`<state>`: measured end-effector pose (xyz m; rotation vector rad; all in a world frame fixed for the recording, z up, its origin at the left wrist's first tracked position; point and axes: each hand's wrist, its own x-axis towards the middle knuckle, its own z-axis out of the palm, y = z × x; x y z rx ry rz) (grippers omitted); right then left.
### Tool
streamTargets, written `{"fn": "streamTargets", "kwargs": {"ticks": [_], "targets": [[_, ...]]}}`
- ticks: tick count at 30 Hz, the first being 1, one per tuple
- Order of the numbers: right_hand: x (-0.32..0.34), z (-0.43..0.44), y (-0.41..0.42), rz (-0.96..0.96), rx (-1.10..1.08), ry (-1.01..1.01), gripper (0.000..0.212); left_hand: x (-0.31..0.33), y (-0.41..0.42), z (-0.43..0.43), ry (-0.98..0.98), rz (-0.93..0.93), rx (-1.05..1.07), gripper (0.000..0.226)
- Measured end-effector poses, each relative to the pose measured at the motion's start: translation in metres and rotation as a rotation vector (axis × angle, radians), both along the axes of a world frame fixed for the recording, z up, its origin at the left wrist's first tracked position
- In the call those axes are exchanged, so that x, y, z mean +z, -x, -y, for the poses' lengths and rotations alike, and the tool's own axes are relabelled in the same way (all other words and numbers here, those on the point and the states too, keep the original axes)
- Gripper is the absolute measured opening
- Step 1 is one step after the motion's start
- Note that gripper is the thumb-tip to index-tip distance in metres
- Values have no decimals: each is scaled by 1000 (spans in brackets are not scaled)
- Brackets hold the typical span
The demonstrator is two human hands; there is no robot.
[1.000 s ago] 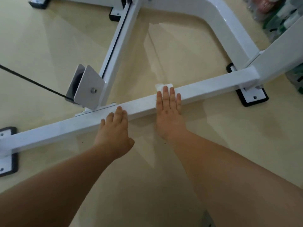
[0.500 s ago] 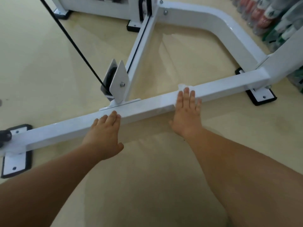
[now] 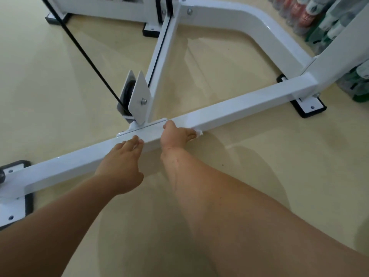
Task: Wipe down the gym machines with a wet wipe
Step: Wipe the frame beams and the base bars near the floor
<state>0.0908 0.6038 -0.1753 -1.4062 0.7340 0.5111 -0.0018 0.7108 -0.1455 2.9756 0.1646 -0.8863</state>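
Two bare hands are down at the white base bar [image 3: 239, 108], which lies low across the beige floor [image 3: 60, 116] from near left to far right. The left hand [image 3: 121, 164] is nearer, relaxed and holding nothing, its straight fingertips [image 3: 136, 141] resting on the bar's top face. The right hand [image 3: 175, 134] is just beyond it and apart from it, turned on its side; its thumb lies over the top face and its fingers run fairly straight along the near side face. They press the wet wipe [image 3: 198, 133] flat against the metal; only a small white corner of the wipe peeks out past the fingertips, low on that near face. The near foot plate [image 3: 12, 206], black-edged, carries the bar's left end.

Just behind the hands a white pulley bracket [image 3: 139, 96] stands on the bar, with a black wheel [image 3: 127, 94] between its plates. A black cable [image 3: 79, 47] climbs from the wheel towards the upper left, and a centre rail [image 3: 159, 62] runs away from the bracket towards the far frame. The far foot plate [image 3: 308, 107] sits under the bar's right end. Beyond that a curved tube [image 3: 259, 27] bends round to join an upright, and blurred bottles [image 3: 311, 19] stand at the far right.
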Motion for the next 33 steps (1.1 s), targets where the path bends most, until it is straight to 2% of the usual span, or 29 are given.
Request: {"fn": "streamTargets", "kwargs": {"ticks": [3, 5, 10, 13, 15, 18, 21, 25, 29, 33], "targets": [[-2, 10, 5, 75, -237, -96, 90, 1, -2, -1, 19, 1, 37, 93], [-4, 17, 4, 91, -302, -107, 84, 1, -4, 2, 8, 14, 55, 90], [12, 8, 18, 92, -164, -262, 113, -3, -14, 25, -1, 166, 105, 87], [11, 16, 5, 83, -217, -250, 116, -13, -23, 41, 31, 145, 24, 91], [7, 40, -18, 75, -311, -191, 113, -20, -28, 51, 22, 73, -12, 94], [4, 64, -41, 104, -439, -175, 92, -22, -30, 54, 7, 46, 14, 97], [13, 52, -26, 62, -387, -240, 96, -22, -33, 50, -7, 32, 3, 92], [19, 26, 7, 44, -220, -345, 99, -24, -40, 56, -125, -4, -86, 85], [7, 59, -33, 89, -225, -137, 116, -18, -36, 71, -94, -16, 23, 96], [-2, 86, -49, 127, -210, -56, 105, -18, -36, 66, -61, -10, 31, 101]]}}
